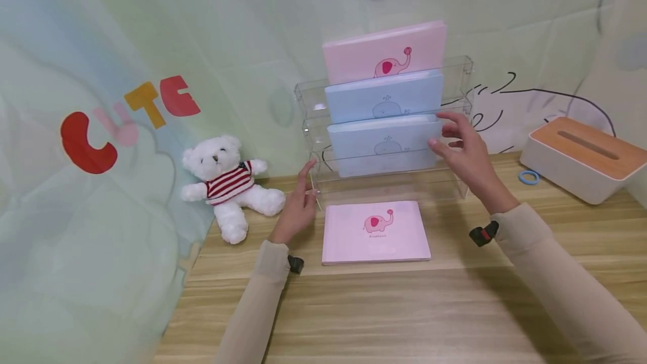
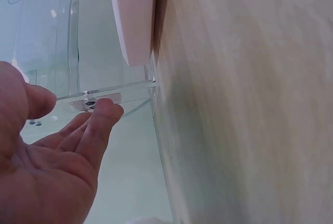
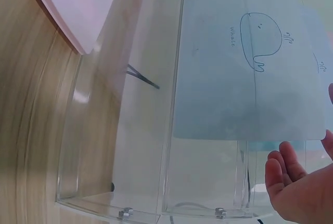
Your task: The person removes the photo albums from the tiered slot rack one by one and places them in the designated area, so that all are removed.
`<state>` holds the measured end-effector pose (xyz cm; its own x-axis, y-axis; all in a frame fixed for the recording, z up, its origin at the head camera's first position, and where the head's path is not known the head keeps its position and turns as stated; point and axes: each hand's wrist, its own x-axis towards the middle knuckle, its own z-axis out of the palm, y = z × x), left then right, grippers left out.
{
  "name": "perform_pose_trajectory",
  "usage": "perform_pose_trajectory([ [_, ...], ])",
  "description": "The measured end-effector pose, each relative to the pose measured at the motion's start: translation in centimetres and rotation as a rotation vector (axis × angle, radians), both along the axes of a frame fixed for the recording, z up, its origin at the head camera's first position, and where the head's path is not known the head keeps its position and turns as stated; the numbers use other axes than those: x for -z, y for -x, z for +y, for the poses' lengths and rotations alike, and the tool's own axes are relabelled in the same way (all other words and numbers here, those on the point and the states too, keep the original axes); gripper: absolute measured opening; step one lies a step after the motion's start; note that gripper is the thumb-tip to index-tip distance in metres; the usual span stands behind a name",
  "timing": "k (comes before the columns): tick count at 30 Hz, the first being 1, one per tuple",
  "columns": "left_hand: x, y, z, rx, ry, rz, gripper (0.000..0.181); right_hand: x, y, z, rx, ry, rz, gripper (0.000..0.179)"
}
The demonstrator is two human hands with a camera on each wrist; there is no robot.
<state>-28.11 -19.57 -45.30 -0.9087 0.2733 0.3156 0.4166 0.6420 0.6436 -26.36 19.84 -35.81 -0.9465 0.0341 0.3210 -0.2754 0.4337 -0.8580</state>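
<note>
A clear tiered stand (image 1: 384, 187) holds a pink elephant booklet (image 1: 354, 63) at the top, a blue whale booklet (image 1: 349, 103) below it and another blue whale booklet (image 1: 354, 150) lowest. My left hand (image 1: 299, 209) pinches the stand's left side panel (image 2: 104, 93), thumb on one side and fingers on the other. At the lowest blue booklet's right edge, my right hand (image 1: 467, 156) pinches near the upper corner, thumb in front; its other fingers curl beyond the edge in the right wrist view. Another pink elephant booklet (image 1: 376, 246) lies flat in front of the stand.
A white teddy bear (image 1: 229, 187) in a striped shirt sits left of the stand. To the right are a blue ring (image 1: 529, 177) and a white tissue box (image 1: 566, 164) with a wooden lid. A printed curtain (image 1: 242, 32) hangs behind the wooden table (image 1: 354, 319).
</note>
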Motion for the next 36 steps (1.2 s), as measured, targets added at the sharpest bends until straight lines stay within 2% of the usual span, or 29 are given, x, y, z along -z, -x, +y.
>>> perform_pose_trajectory([
  [10, 0.3, 0.1, -0.1, 0.002, 0.003, 0.038, 0.079, -0.6, 0.8, -0.4, -0.039, -0.023, -0.031, 0.064],
  [21, 0.2, 0.1, -0.2, 0.007, -0.002, 0.012, 0.079, -0.7, 2.1, 0.1, -0.115, 0.020, -0.063, 0.053],
  [30, 0.2, 0.1, -0.2, 0.002, 0.006, 0.011, 0.077, -0.2, 3.7, 0.4, -0.213, -0.002, 0.017, 0.044],
  [36, 0.0, 0.0, -0.1, -0.003, 0.010, 0.017, 0.078, 0.1, 4.3, 0.3, -0.239, 0.043, 0.031, 0.038],
])
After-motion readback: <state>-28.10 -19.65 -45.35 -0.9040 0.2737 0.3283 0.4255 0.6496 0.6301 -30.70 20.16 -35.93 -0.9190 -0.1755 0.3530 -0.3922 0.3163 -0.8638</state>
